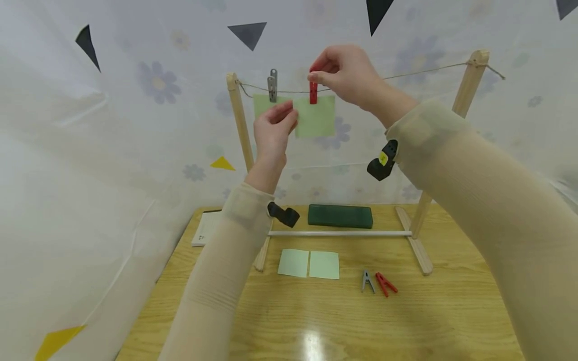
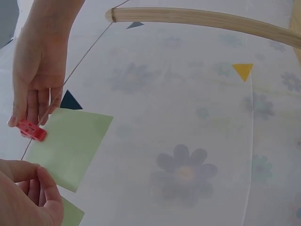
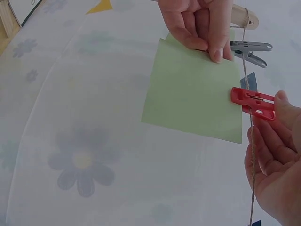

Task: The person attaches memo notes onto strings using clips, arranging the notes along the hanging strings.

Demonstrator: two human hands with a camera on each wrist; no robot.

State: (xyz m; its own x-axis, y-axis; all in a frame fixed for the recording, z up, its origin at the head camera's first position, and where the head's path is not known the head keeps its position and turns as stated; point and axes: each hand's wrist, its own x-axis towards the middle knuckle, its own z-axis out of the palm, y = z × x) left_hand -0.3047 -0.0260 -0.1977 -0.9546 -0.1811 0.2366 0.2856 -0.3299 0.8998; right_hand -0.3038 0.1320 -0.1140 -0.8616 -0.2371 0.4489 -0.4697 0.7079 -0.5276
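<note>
My right hand [image 1: 352, 75] pinches the handle end of a red clothespin [image 1: 313, 95]. The clothespin sits over the string [image 1: 424, 71] at the top edge of a pale green square paper [image 1: 316, 123]. The left edge of this paper is pinched between the thumb and fingers of my left hand [image 1: 272, 134]. Just left of it, a grey clothespin [image 1: 272, 89] clips another green paper [image 1: 260, 104] to the string, partly hidden behind my left hand. The right wrist view shows the red clothespin [image 3: 254, 99] biting the paper's edge [image 3: 197, 94].
Wooden posts [image 1: 469, 85] hold the string, joined below by a white rod [image 1: 338, 233]. On the table [image 1: 361, 331] lie two green papers [image 1: 293, 263], a grey clothespin [image 1: 368, 282], a red clothespin [image 1: 386, 284], a dark green case [image 1: 340, 216] and a white booklet [image 1: 206, 228].
</note>
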